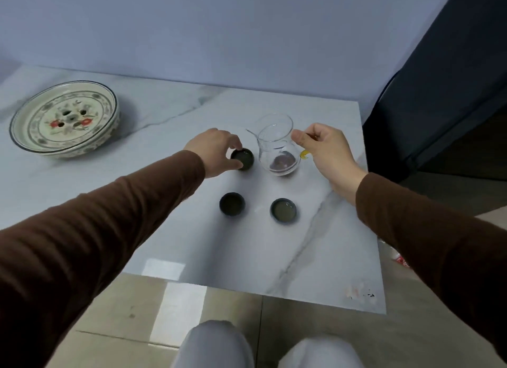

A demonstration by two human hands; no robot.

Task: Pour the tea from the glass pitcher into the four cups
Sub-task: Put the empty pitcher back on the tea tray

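Looking down, head view: a pale marble-patterned desk (pixel 315 258) carries the tea things; brown sleeves reach in from both sides.
Pitcher: the clear glass pitcher with a pinched spout (pixel 277 148) stands upright on the desk at the far right of the group, with only a dark residue at its bottom; it looks nearly empty.
Right hand: the right hand (pixel 326 151) is just beside the pitcher, its grip curled at the yellowish handle (pixel 304 155); whether the fingers are closed on the handle cannot be told.
Left hand: the left hand (pixel 216 151) has its grip pinching the rim of the small dark round cup at the far left (pixel 242 158), which sits on the desk just beside the pitcher.
Near cups: a second small dark cup (pixel 232 204) and a grey-rimmed cup holding pale liquid (pixel 283 210) stand nearer, well apart from each other.
Fourth cup: only three cups can be seen.
Aside: a round ceramic tea tray with floral pattern (pixel 65 118) rests far left, apart from the rest.
Step in hand: judged to be late in the task, the pitcher set down and a cup being placed or steadied.
Next move: likely calls for checking each cup's fill and releasing the cup gently so it does not tip.
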